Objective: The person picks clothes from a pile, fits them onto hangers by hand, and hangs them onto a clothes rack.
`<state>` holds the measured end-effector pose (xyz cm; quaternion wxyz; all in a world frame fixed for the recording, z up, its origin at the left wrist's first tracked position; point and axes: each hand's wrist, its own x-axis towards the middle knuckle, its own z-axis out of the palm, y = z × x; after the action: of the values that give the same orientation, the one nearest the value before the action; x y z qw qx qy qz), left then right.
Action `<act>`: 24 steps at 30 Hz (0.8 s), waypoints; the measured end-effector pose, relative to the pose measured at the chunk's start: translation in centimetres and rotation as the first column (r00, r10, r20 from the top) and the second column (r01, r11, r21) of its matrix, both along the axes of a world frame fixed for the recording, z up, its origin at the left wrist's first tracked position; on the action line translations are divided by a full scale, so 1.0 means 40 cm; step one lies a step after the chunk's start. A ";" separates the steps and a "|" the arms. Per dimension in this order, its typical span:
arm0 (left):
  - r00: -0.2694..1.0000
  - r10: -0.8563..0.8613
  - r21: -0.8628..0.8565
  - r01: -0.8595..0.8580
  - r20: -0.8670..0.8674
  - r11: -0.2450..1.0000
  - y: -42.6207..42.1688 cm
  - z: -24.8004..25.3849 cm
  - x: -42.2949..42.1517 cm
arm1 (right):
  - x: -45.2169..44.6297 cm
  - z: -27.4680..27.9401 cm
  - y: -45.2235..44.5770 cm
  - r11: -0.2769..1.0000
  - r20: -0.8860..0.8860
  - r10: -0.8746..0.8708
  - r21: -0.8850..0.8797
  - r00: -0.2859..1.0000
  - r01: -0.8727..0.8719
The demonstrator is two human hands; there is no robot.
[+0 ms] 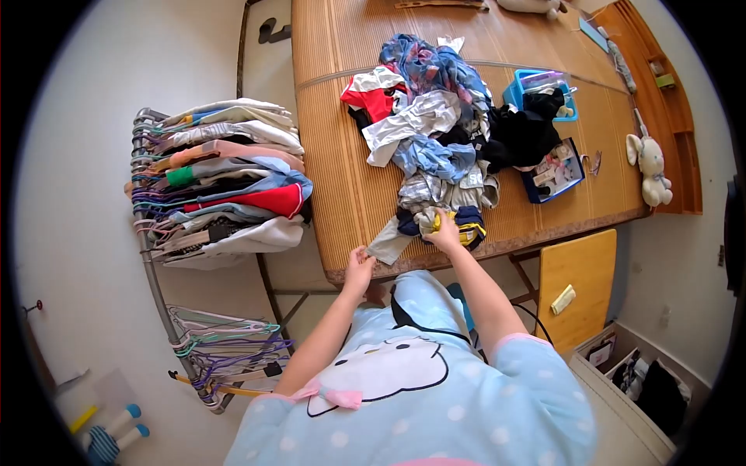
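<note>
Near the front edge of the bed, my left hand pinches the end of a light grey garment, which lies flat like a sleeve or leg. My right hand is closed on bunched grey fabric at the near end of the clothes pile; whether it is the same garment I cannot tell. Beside and under that hand is a navy and yellow garment. The heap behind holds a light blue garment, a white one, a red and white one and a black one.
A bamboo mat covers the bed. Right of the pile stand a blue basket and a dark blue box. At left, a metal rack carries hung clothes and bare hangers. A wooden chair stands at right.
</note>
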<state>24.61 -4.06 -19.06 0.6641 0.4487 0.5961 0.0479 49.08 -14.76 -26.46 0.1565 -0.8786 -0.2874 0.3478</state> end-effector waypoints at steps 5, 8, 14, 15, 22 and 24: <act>0.998 -0.062 0.055 0.063 -0.022 0.996 0.022 -0.046 -0.023 | -0.021 -0.083 0.024 0.896 0.215 0.279 -0.409 0.936 -0.173; 0.998 -0.063 -0.041 0.062 -0.026 0.997 0.023 -0.018 -0.024 | 0.003 -0.126 0.027 0.886 0.162 0.141 -0.460 0.977 -0.052; 0.984 -0.173 -0.349 0.174 0.035 0.921 0.013 0.028 0.022 | 0.033 0.091 0.032 0.890 -0.409 -0.263 0.246 0.874 0.383; 0.984 -0.159 -0.435 0.179 0.081 0.882 0.010 0.051 0.044 | 0.028 0.172 0.033 0.749 -0.674 -0.229 0.339 0.702 0.570; 0.404 0.275 -0.410 0.300 0.872 0.861 0.032 0.240 0.243 | -0.092 0.654 0.012 0.766 -0.654 0.112 0.536 0.748 0.354; 0.281 0.277 -0.376 0.409 0.919 0.832 0.061 0.267 0.236 | -0.137 0.716 0.006 0.846 -0.471 0.250 0.532 0.846 0.047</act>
<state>34.06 -1.60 -8.37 0.9834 0.1426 0.0420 0.1039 43.59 -14.54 2.16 0.4424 -0.6565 -0.3653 0.4898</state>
